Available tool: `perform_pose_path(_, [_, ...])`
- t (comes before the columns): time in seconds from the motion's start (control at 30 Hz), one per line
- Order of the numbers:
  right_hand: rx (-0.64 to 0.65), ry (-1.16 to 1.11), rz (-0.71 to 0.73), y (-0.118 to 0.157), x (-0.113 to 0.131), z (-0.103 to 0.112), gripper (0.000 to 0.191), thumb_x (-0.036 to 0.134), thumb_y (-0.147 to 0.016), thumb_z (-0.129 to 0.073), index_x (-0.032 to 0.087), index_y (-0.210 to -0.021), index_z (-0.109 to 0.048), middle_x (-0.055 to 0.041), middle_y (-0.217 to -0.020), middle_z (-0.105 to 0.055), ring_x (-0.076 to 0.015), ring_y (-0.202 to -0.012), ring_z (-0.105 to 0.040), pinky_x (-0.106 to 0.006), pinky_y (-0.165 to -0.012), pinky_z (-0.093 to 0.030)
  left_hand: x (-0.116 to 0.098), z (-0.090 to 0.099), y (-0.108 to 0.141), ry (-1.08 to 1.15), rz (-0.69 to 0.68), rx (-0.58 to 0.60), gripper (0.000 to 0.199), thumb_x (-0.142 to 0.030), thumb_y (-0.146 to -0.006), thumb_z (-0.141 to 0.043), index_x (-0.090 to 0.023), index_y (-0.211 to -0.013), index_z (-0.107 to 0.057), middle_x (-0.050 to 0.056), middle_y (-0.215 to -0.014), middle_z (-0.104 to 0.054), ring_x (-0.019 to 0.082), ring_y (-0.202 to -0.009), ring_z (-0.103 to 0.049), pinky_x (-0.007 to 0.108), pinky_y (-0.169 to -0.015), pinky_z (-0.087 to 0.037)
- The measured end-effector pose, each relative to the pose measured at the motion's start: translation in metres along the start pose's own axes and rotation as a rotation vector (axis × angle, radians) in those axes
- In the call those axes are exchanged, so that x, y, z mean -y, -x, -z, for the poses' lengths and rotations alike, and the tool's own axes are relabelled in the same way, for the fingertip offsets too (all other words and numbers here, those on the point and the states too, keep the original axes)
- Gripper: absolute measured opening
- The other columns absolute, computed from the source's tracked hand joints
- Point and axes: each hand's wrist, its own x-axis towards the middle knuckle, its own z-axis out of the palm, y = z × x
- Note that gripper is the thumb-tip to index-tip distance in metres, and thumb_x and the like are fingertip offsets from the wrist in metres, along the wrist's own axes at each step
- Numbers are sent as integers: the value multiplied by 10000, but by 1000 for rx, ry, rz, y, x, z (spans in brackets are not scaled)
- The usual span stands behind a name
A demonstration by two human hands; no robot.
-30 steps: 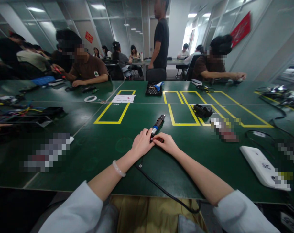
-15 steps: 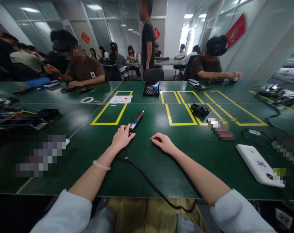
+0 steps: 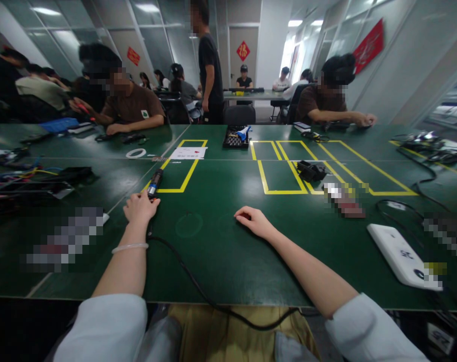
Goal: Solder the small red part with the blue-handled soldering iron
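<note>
My left hand (image 3: 141, 207) is closed around the rear of an electric screwdriver (image 3: 155, 184), which lies low over the table, its front pointing away from me. The screwdriver is dark with a silver and blue band. From its rear a black cable (image 3: 186, 274) curves across the green table (image 3: 209, 271) and over the front edge near my lap. My right hand (image 3: 254, 221) rests on the tabletop, fingers loosely curled in, with nothing visible in them. Beside the screwdriver runs a yellow tape outline (image 3: 190, 176).
A printed sheet (image 3: 188, 153) and a white tape roll (image 3: 136, 153) lie ahead. Farther back stands a black tray (image 3: 234, 141) of small parts. To the right are a black part (image 3: 311, 171) and a white power bank (image 3: 399, 256). Wires lie at left; co-workers sit opposite.
My left hand has carried the screwdriver leftward, to the left side of the yellow tape outline, and the cable followed. My right hand has stayed still. A standing person in the background moved left.
</note>
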Motion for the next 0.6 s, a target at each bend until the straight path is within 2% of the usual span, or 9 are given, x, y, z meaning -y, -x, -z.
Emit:
perform_pose_path(0.23, [3,-5,-5,0,1,0,149,245,-881,-564,157,-918,-678,-24,-810,-650,-119,-674,-537,-241,-649,-414,2,0,8,12,-23,-177,512,-422,-818,-580,-160,-1257,-545,212,-1236,-536,381,-1108,-527,470,-862,-458])
perform_pose_path(0.33, [4,-4,4,0,1,0,148,247,-882,-564,157,-911,-678,-25,-819,-654,-118,-680,-538,-240,-655,-414,-1,2,11,68,-6,-152,409,-381,-808,-586,-152,-1147,-594,223,-1189,-543,379,-1065,-549,477,-812,-481])
perform_pose_path(0.47, [6,-2,2,0,-1,-1,144,247,-885,-567,156,-903,-676,-18,-791,-643,-117,-671,-534,-237,-651,-410,-3,5,12,112,28,-134,292,-371,-857,-500,-149,-990,-635,219,-1136,-570,382,-1009,-573,505,-787,-477])
perform_pose_path(0.53, [6,3,9,0,-3,-2,142,247,-885,-568,159,-911,-677,-16,-789,-641,-117,-672,-534,-236,-649,-409,-7,6,13,120,-6,-194,303,-356,-875,-467,-135,-1007,-629,219,-1113,-589,369,-1013,-573,498,-820,-465])
perform_pose_path(0.6, [8,14,13,-1,-4,-2,145,250,-886,-568,163,-919,-678,-16,-797,-645,-118,-675,-534,-237,-650,-410,-17,6,16,190,-112,-256,324,-356,-895,-437,-139,-1059,-612,191,-1098,-615,327,-1012,-581,459,-863,-453])
